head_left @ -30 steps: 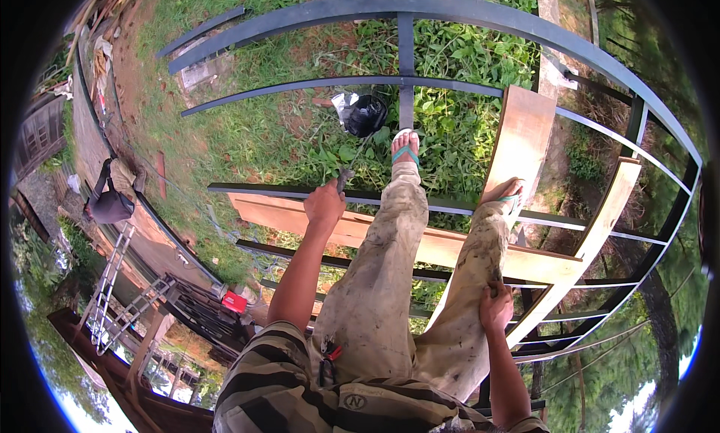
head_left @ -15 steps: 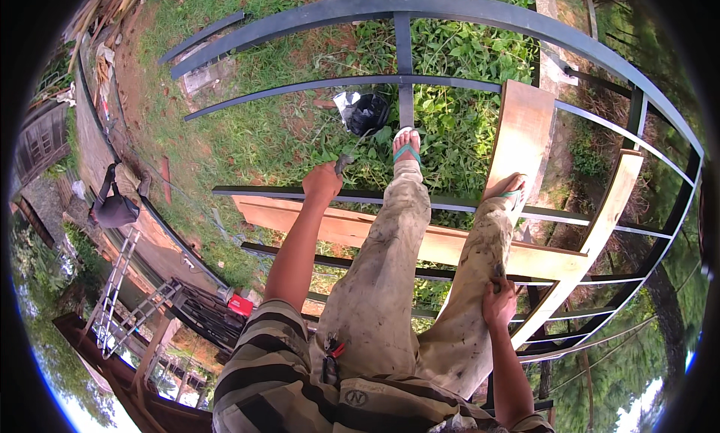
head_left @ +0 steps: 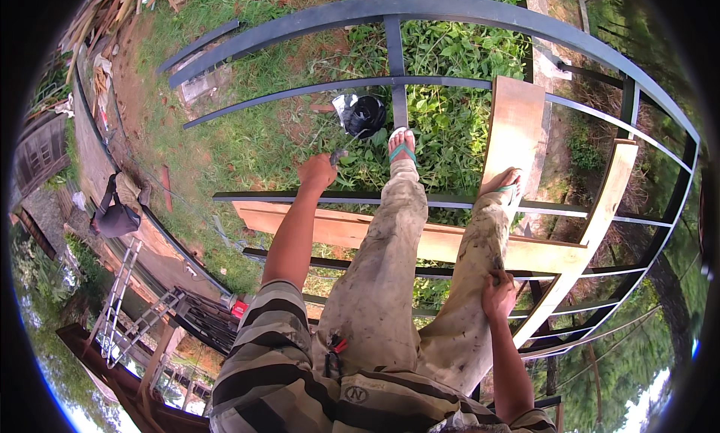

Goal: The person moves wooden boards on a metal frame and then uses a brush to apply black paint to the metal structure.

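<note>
Head view: left hand (head_left: 318,170) clenched round a tool (head_left: 339,156) above the grass (head_left: 255,152), a bag (head_left: 367,118) just beyond, a dark beam (head_left: 356,198) between the hands, right hand (head_left: 499,295) curled at the knee (head_left: 474,277), any grip untellable, seemingly a positioning step, calling next for steady footing.

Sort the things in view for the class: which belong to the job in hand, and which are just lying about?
Likely part of the job:
small grey tool in the left hand
metal frame
wooden boards, one under the right foot

Seemingly just lying about:
wood pile, upper left
reddish bar, left
ladder, lower left
</note>
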The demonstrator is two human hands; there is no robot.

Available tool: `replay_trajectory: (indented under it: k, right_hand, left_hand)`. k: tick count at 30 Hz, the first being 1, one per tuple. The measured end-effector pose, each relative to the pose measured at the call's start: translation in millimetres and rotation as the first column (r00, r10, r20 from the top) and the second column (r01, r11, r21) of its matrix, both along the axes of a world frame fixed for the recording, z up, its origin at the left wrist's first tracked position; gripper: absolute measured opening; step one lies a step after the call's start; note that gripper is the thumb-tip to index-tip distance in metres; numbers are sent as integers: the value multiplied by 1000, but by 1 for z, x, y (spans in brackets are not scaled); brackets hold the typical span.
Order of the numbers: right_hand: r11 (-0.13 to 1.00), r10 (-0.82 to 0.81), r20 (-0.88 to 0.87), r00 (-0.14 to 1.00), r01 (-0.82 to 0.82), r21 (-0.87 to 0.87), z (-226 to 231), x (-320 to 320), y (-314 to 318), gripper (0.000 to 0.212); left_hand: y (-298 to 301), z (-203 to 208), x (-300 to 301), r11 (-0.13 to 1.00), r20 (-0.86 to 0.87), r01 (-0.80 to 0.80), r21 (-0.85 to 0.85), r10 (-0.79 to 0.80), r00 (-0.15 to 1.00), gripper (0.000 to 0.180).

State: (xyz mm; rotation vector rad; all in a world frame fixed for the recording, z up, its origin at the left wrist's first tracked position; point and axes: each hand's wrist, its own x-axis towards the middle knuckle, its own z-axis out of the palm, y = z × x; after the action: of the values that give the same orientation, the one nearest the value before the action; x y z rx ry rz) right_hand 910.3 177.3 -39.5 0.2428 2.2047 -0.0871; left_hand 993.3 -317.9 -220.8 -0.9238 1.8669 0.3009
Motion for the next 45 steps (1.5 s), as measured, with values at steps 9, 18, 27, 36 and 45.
replay_trajectory:
  k: [9, 18, 27, 36, 45]
  right_hand:
    - [999, -40, 13, 999, 39, 32, 7, -13, 2, 27]
    - [999, -39, -35, 999, 39, 2, 15, -14, -6, 33]
    - [949, 8, -371, 929, -124, -289, 62, -20, -47, 40]
    - [573, -297, -98, 950, 96, -814, 188, -45, -153, 47]
    - [692, -514, -347, 785, 141, -708, 272, -56, -82, 47]
  left_hand:
    - [-18, 93, 97, 262, 6, -891, 372, 959, 284, 24]
    - [60, 204, 137, -48, 47, -872, 487, 998, -29, 27]
    - [82, 324, 57, 285, -164, -653, 702, 957, 240, 30]
    - [79, 416, -88, 616, -408, -145, 774, 660, 630, 30]
    - [140, 487, -165, 530, -385, 44, 847, 552, 740, 20]
